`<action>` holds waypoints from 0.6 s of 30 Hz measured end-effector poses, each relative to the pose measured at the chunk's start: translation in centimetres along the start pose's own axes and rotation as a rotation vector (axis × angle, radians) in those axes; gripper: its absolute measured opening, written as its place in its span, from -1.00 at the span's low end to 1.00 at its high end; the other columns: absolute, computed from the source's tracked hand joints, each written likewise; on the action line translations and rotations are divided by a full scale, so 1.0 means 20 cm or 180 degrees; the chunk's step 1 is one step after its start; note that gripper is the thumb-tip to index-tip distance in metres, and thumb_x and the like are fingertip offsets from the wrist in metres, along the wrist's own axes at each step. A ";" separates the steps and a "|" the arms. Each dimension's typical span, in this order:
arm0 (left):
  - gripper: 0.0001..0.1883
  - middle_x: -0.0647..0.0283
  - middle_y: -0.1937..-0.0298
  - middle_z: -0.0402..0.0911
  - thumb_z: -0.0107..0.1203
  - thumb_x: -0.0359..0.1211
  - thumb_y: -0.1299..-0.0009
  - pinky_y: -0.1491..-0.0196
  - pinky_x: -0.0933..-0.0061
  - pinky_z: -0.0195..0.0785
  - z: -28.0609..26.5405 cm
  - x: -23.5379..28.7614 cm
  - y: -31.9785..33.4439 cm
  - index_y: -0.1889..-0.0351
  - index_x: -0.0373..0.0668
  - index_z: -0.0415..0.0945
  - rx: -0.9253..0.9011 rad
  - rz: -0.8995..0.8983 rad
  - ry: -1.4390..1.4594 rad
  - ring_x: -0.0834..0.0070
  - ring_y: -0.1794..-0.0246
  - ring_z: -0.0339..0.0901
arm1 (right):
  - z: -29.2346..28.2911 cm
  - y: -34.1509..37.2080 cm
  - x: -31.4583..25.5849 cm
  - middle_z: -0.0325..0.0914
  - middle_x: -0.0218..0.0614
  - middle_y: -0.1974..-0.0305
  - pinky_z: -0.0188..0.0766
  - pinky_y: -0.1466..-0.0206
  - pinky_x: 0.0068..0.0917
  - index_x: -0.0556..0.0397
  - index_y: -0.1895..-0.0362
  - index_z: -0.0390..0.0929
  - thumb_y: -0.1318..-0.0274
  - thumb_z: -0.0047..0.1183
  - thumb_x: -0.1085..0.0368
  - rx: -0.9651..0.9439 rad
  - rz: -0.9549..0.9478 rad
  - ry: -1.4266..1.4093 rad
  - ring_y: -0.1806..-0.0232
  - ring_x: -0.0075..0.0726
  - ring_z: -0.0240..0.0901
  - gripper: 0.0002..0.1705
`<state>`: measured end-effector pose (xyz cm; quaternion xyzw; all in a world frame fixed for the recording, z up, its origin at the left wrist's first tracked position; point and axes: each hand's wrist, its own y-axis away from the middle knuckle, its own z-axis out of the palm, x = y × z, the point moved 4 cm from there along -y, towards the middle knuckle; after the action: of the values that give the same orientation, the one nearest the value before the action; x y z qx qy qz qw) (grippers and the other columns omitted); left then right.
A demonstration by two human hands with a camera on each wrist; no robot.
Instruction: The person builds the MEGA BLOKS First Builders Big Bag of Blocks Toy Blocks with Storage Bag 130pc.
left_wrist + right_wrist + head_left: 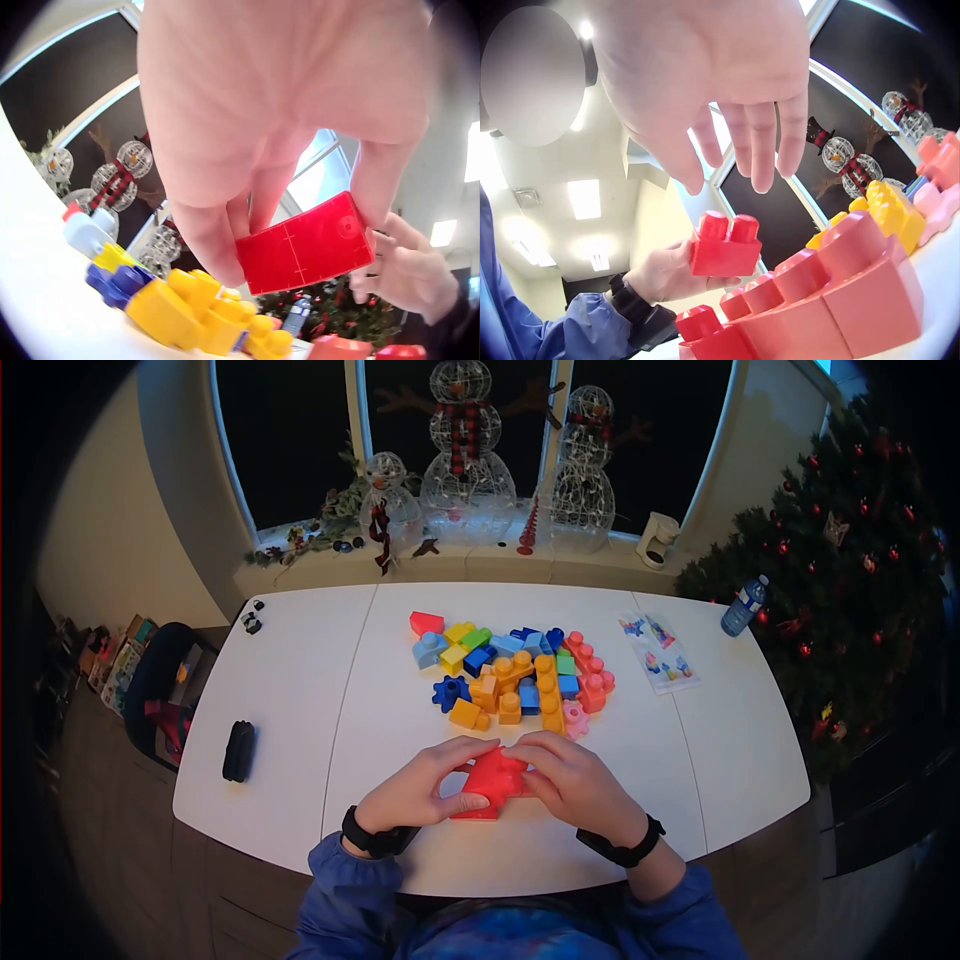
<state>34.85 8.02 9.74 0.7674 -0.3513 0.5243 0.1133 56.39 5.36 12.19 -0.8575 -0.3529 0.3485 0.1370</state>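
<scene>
My left hand (425, 780) grips a red two-stud building block (726, 251) between thumb and fingers. In the left wrist view the block's (307, 244) flat side faces the camera. My right hand (580, 780) is close beside it, fingers loosely extended and holding nothing in the right wrist view. Beneath the hands, in the right wrist view, several coral-red blocks (802, 315) stand in a row on the table, with another red block (718, 345) at the near end. From the head view, the fingers partly hide these red pieces.
A pile of yellow, blue, green and pink blocks (515, 670) lies beyond the hands. A picture sheet (660, 650) and a water bottle (745, 605) are at the right. A black case (238, 751) lies on the left of the white table (280, 700).
</scene>
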 end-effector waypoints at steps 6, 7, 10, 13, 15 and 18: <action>-0.17 -0.03 -0.39 0.49 0.50 -0.20 -0.31 -0.44 0.17 0.36 0.02 0.03 0.03 -0.49 -0.25 0.38 0.0196 -0.0093 0.0364 0.09 -0.39 0.48 | -0.11 0.03 -0.07 0.61 -0.21 0.12 0.61 0.11 -0.30 0.05 -0.03 0.63 -0.20 0.31 0.35 -0.0060 0.0402 -0.0157 0.14 -0.08 0.64 -0.69; -0.16 -0.04 -0.39 0.49 0.51 -0.18 -0.28 -0.44 0.16 0.35 0.02 0.03 0.04 -0.49 -0.24 0.39 0.0187 -0.0049 -0.0091 0.08 -0.39 0.47 | -0.13 0.06 -0.08 0.61 -0.22 0.15 0.61 0.13 -0.30 0.05 0.00 0.64 -0.18 0.33 0.33 -0.0183 0.0511 -0.0154 0.16 -0.08 0.64 -0.70; -0.12 -0.05 -0.38 0.49 0.55 -0.14 -0.22 -0.45 0.14 0.33 0.04 0.03 0.09 -0.47 -0.24 0.41 0.0147 0.0047 -0.1090 0.03 -0.39 0.45 | -0.14 0.11 -0.08 0.63 -0.24 0.23 0.61 0.20 -0.32 0.05 0.10 0.65 -0.13 0.39 0.27 -0.0488 0.0654 -0.0002 0.23 -0.10 0.65 -0.72; -0.12 -0.04 -0.36 0.51 0.56 -0.13 -0.19 -0.45 0.14 0.32 0.08 0.00 0.10 -0.45 -0.23 0.43 0.0077 0.0064 -0.1301 0.01 -0.37 0.45 | -0.07 0.16 -0.04 0.64 -0.23 0.27 0.61 0.23 -0.33 0.05 0.18 0.67 -0.08 0.43 0.23 -0.0651 0.0486 0.0353 0.30 -0.11 0.65 -0.73; -0.13 -0.03 -0.35 0.52 0.56 -0.14 -0.19 -0.44 0.14 0.34 0.10 -0.02 0.10 -0.44 -0.23 0.43 0.0053 0.0090 -0.1368 0.01 -0.37 0.45 | -0.01 0.18 -0.02 0.63 -0.21 0.28 0.61 0.24 -0.28 0.06 0.20 0.66 -0.11 0.40 0.18 -0.0768 0.0393 0.0510 0.32 -0.07 0.64 -0.72; -0.18 -0.03 -0.31 0.54 0.54 -0.16 -0.21 -0.41 0.15 0.37 0.12 -0.05 0.10 -0.40 -0.23 0.46 0.0069 0.0028 -0.1415 0.00 -0.33 0.48 | 0.05 0.19 -0.01 0.61 -0.20 0.30 0.61 0.25 -0.21 0.06 0.20 0.62 -0.15 0.37 0.14 -0.0646 0.0325 0.0669 0.33 -0.01 0.63 -0.70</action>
<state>35.08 5.64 7.50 0.8637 -0.3653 0.3465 0.0226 57.60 2.50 9.78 -0.9155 -0.3259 0.2258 0.0680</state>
